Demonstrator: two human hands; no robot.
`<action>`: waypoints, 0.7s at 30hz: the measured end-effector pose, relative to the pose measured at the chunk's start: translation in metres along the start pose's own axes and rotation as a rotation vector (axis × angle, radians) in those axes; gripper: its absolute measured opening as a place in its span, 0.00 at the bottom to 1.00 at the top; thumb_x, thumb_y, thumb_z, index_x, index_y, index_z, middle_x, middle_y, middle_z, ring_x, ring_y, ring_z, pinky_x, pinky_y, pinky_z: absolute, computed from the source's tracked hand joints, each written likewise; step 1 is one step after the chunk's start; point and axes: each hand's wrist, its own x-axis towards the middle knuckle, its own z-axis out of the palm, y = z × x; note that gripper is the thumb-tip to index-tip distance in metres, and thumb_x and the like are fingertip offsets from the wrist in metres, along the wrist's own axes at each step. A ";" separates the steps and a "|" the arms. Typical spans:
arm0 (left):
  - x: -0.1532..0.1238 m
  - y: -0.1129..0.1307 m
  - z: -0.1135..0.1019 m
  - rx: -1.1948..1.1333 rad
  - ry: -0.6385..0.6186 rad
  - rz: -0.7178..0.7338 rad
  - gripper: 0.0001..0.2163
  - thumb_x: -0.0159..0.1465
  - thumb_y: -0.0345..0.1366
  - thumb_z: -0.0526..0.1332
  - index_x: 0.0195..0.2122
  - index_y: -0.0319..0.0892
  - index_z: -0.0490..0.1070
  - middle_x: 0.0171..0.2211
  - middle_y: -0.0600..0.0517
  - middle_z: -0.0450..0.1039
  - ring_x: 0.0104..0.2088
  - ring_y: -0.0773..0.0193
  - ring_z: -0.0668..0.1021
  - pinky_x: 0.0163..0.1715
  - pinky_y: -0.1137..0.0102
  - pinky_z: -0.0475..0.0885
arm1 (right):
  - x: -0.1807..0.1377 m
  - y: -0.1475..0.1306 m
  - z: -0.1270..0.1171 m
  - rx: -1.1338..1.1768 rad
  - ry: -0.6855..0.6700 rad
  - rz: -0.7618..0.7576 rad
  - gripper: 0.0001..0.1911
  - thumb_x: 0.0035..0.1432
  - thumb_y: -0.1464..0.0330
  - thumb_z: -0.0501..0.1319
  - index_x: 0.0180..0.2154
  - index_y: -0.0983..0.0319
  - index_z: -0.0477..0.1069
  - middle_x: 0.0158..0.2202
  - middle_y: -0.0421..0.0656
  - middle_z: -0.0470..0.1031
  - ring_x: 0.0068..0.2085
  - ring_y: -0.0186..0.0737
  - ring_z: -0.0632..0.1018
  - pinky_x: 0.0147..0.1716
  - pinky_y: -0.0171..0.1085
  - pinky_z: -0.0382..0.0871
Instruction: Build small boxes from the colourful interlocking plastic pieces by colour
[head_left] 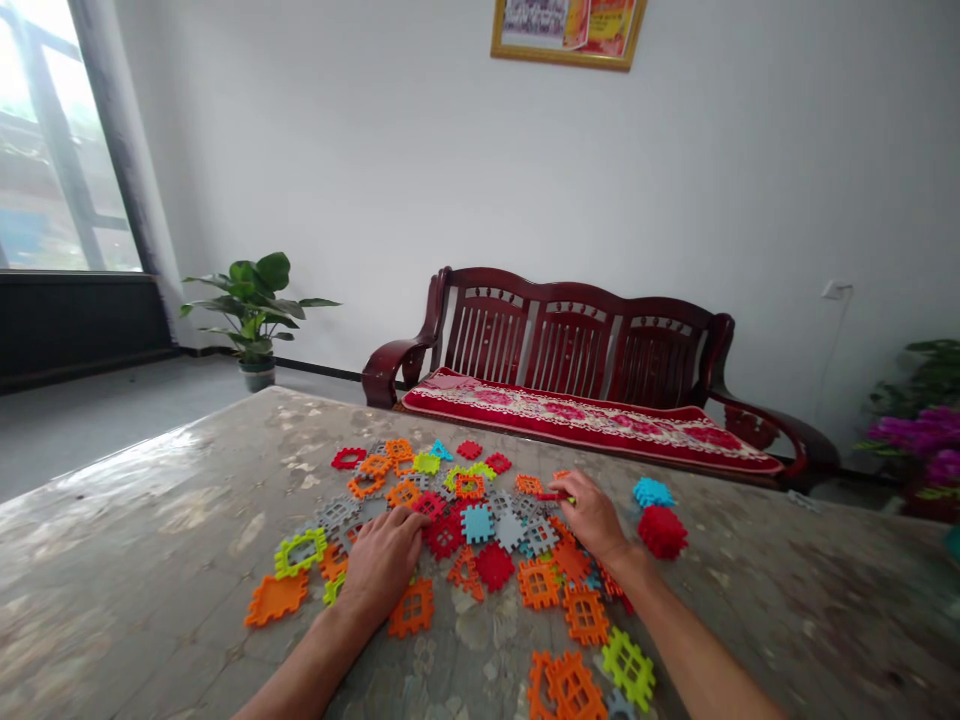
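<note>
- Interlocking plastic pieces (pixel 477 524) lie spread over the middle of the table (pixel 187 540) in the head view, overlapping in places, from close to the far edge down toward the near side.
- The right hand (pixel 594 515) pinches a red piece (pixel 553 496), seen nearly edge-on, between thumb and fingers just above the spread; a small yellow-green bit shows at the thumb, too little to identify.
- The left hand (pixel 384 560) rests palm-down over the left part of the spread, fingers bent and close together, the tips at a pinkish-red piece (pixel 428 505); I cannot tell whether it grips anything.
- Picking a piece out of the jumble seems to be the step in hand. A next move with it would call for keeping the pinch firm and lifting it clear of its toothed neighbours.
- Toward the table's right side, apart from the jumble, a blue pile (pixel 653 492) sits nearer the far edge, with a red pile (pixel 663 532) just beside it.
- No tray or box shows around the pieces. Beyond the table's far left corner, a pot (pixel 258 374) holds a leafy plant (pixel 255 300).
</note>
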 end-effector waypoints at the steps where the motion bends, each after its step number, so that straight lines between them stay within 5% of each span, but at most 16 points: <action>1: 0.000 0.000 0.000 0.005 0.003 0.003 0.15 0.68 0.34 0.50 0.47 0.51 0.75 0.47 0.50 0.75 0.49 0.60 0.75 0.51 0.64 0.65 | -0.009 0.002 -0.003 0.026 0.001 -0.010 0.23 0.48 0.80 0.51 0.39 0.55 0.77 0.41 0.41 0.76 0.47 0.40 0.75 0.49 0.38 0.68; 6: -0.001 -0.001 0.001 0.013 0.015 0.017 0.15 0.68 0.34 0.50 0.47 0.50 0.75 0.48 0.50 0.75 0.49 0.60 0.76 0.51 0.65 0.65 | -0.040 0.016 -0.009 0.202 -0.021 0.120 0.27 0.43 0.81 0.48 0.41 0.58 0.76 0.43 0.43 0.77 0.46 0.39 0.77 0.47 0.37 0.71; 10: -0.001 -0.001 0.000 0.014 0.017 0.021 0.15 0.68 0.34 0.50 0.47 0.50 0.75 0.48 0.50 0.75 0.49 0.60 0.76 0.51 0.65 0.65 | -0.048 0.010 -0.009 0.184 0.033 0.306 0.22 0.51 0.74 0.53 0.48 0.60 0.72 0.46 0.45 0.78 0.45 0.42 0.78 0.45 0.39 0.72; 14: 0.000 -0.002 0.001 0.024 0.020 0.024 0.15 0.67 0.34 0.50 0.47 0.51 0.75 0.48 0.51 0.75 0.49 0.61 0.76 0.51 0.66 0.66 | -0.047 -0.011 -0.006 -0.007 -0.019 0.297 0.30 0.51 0.62 0.62 0.57 0.58 0.67 0.51 0.47 0.76 0.51 0.49 0.75 0.52 0.44 0.67; 21: -0.001 -0.004 0.002 0.038 0.031 0.039 0.16 0.68 0.35 0.48 0.47 0.50 0.75 0.49 0.51 0.75 0.48 0.60 0.77 0.50 0.64 0.67 | -0.047 -0.031 0.003 -0.156 -0.032 0.305 0.33 0.50 0.66 0.61 0.59 0.59 0.64 0.49 0.48 0.77 0.51 0.50 0.74 0.50 0.43 0.66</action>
